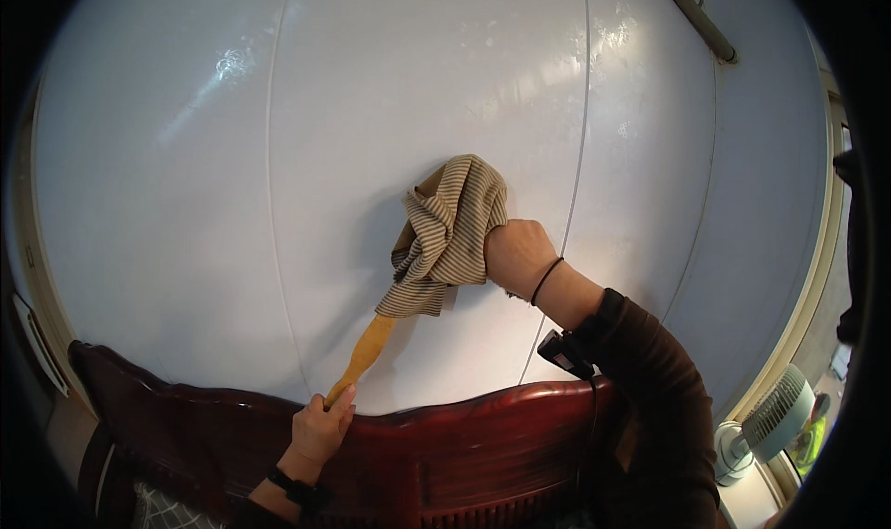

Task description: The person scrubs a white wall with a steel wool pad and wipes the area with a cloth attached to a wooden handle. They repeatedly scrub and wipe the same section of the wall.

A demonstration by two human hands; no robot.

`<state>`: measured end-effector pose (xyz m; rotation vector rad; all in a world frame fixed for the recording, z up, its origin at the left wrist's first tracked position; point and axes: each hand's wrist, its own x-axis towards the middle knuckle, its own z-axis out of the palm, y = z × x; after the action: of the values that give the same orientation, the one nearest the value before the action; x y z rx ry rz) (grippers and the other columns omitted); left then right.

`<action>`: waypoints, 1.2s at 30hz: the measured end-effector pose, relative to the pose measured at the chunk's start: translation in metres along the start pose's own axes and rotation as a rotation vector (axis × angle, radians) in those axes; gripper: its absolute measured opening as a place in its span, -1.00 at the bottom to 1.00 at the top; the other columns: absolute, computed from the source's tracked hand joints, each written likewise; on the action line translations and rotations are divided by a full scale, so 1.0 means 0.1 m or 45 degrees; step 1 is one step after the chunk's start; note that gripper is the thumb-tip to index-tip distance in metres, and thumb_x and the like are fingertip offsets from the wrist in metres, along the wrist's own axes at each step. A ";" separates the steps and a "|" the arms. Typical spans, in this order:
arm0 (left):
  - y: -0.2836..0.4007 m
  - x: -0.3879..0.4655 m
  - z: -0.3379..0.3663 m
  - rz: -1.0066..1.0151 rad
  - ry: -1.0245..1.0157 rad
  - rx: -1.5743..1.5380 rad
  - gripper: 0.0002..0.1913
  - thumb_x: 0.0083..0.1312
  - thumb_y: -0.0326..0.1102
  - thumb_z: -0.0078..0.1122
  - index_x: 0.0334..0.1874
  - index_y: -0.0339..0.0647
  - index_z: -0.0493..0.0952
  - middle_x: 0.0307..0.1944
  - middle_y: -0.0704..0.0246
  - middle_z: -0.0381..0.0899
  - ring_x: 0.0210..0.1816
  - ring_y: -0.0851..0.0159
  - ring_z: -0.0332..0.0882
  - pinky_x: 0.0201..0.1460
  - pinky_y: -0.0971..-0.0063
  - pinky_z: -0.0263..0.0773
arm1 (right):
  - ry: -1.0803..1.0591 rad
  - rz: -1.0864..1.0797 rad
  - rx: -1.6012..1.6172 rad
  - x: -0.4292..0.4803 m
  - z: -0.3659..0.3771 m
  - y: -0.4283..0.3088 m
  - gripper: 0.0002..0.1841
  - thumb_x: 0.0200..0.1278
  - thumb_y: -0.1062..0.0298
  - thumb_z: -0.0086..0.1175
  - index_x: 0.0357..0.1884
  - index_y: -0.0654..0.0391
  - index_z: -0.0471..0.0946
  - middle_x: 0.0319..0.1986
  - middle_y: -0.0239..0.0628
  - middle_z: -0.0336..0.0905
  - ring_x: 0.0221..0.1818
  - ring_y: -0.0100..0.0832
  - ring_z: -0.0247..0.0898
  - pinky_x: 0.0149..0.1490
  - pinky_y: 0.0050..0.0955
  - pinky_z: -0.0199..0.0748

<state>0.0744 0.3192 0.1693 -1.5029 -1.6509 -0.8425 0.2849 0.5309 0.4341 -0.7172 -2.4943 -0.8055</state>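
My left hand (pixel 322 424) grips the lower end of a yellow wooden handle (pixel 370 348) that slants up to the right. A brown striped cloth (pixel 456 230) is draped over the upper end of the handle, hiding what lies beneath it. My right hand (pixel 522 250) is at the right side of the cloth and holds it, with the fingers hidden behind the fabric. The cloth is in front of a glossy white wall panel (pixel 418 97); whether it touches the panel I cannot tell. A black band circles my right wrist.
Below the wall runs the curved top of a dark red carved wooden seat back (pixel 452 424). A pale desk fan (pixel 776 417) stands at the lower right beside a window frame (pixel 800 320). A pipe (pixel 696 17) crosses the upper right wall.
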 end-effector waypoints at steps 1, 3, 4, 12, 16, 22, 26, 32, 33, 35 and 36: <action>0.02 0.03 0.00 -0.018 0.009 -0.015 -0.57 0.20 -0.26 0.29 0.16 0.10 0.55 -0.51 0.23 0.36 -0.64 0.15 0.43 -0.60 0.35 0.45 | -0.001 0.020 -0.055 0.03 -0.03 0.02 -0.84 0.05 0.35 0.04 -0.59 0.12 0.61 -0.56 -0.14 0.60 -0.45 -0.13 0.57 -0.33 -0.21 0.53; 0.05 0.20 0.00 -0.015 0.061 -0.042 -0.55 0.20 -0.27 0.30 0.18 0.08 0.53 -0.52 0.23 0.35 -0.64 0.16 0.43 -0.60 0.35 0.45 | 0.031 0.056 -0.052 0.19 -0.16 0.11 -0.82 0.12 0.34 0.00 -0.46 0.07 0.65 -0.47 -0.16 0.64 -0.38 -0.16 0.61 -0.29 -0.23 0.55; 0.07 0.33 0.00 -0.011 0.085 -0.042 -0.53 0.20 -0.28 0.30 0.20 0.07 0.52 -0.52 0.23 0.36 -0.64 0.16 0.43 -0.60 0.35 0.45 | 0.107 0.090 -0.093 0.29 -0.26 0.16 -0.82 0.12 0.33 0.00 -0.45 0.06 0.65 -0.43 -0.16 0.65 -0.35 -0.16 0.61 -0.27 -0.22 0.56; 0.23 0.97 0.05 -0.059 0.188 -0.080 -0.43 0.22 -0.30 0.28 0.32 0.07 0.41 -0.47 0.23 0.42 -0.60 0.23 0.46 -0.58 0.39 0.46 | 0.510 0.319 0.152 0.71 -0.65 0.31 -0.88 0.04 0.45 0.01 -0.45 0.24 0.57 -0.39 0.03 0.61 -0.29 0.03 0.57 -0.18 -0.12 0.55; 0.30 0.94 0.19 -0.079 0.349 -0.108 -0.43 0.23 -0.32 0.25 0.33 0.05 0.38 -0.44 0.26 0.40 -0.57 0.23 0.46 -0.56 0.41 0.46 | 0.425 0.233 0.065 0.54 -0.50 0.24 -0.83 0.11 0.41 -0.02 -0.43 0.14 0.63 -0.39 -0.08 0.65 -0.31 -0.10 0.61 -0.22 -0.19 0.56; 0.35 0.37 0.17 -0.045 0.071 -0.163 -0.49 0.21 -0.34 0.25 0.26 0.04 0.46 -0.47 0.28 0.35 -0.58 0.20 0.44 -0.55 0.38 0.46 | 0.133 0.108 0.094 0.02 0.03 0.13 -0.82 0.05 0.35 0.02 -0.55 0.13 0.64 -0.52 -0.08 0.60 -0.39 -0.07 0.58 -0.26 -0.16 0.55; 0.36 -0.04 0.10 -0.102 -0.021 -0.016 -0.58 0.20 -0.31 0.26 0.15 0.07 0.56 -0.50 0.28 0.35 -0.59 0.18 0.44 -0.58 0.35 0.45 | 0.026 -0.024 0.329 -0.27 0.31 0.21 -0.83 0.07 0.27 0.09 -0.48 0.13 0.62 -0.48 -0.08 0.60 -0.35 -0.04 0.56 -0.22 -0.17 0.53; 0.18 -0.21 0.06 -0.104 0.056 -0.011 -0.58 0.18 -0.33 0.28 0.14 0.03 0.57 -0.48 0.29 0.36 -0.56 0.17 0.46 -0.55 0.35 0.47 | 0.328 -0.050 0.721 -0.55 0.12 0.67 -0.68 0.05 0.10 0.31 -0.58 0.16 0.57 -0.60 -0.17 0.49 -0.53 -0.19 0.40 -0.36 -0.27 0.39; 0.19 -0.23 0.07 -0.105 0.071 -0.045 -0.58 0.18 -0.33 0.28 0.14 0.02 0.57 -0.48 0.29 0.36 -0.56 0.17 0.47 -0.54 0.34 0.47 | 0.478 0.084 0.771 -0.54 0.06 0.72 -0.64 0.05 0.09 0.34 -0.59 0.18 0.54 -0.63 -0.20 0.44 -0.58 -0.25 0.33 -0.41 -0.32 0.35; 0.21 -0.29 0.07 -0.128 0.017 -0.034 -0.57 0.17 -0.34 0.28 0.14 0.01 0.56 -0.47 0.30 0.36 -0.55 0.18 0.47 -0.53 0.35 0.48 | 0.921 0.204 0.879 -0.40 -0.08 0.77 -0.68 0.14 0.25 0.31 -0.54 0.29 0.50 -0.67 -0.32 0.31 -0.58 -0.50 0.14 -0.45 -0.49 0.22; 0.23 -0.31 0.08 -0.133 0.015 -0.039 -0.56 0.17 -0.34 0.28 0.15 0.02 0.55 -0.47 0.31 0.36 -0.55 0.18 0.47 -0.54 0.35 0.47 | 1.051 0.275 0.874 -0.32 -0.17 0.80 -0.69 0.16 0.26 0.30 -0.54 0.28 0.49 -0.67 -0.39 0.27 -0.57 -0.56 0.09 -0.45 -0.54 0.19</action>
<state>0.0981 0.3127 0.1386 -1.4393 -1.7274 -0.9352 0.3600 0.5655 0.4626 -0.2959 -1.7105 -0.0776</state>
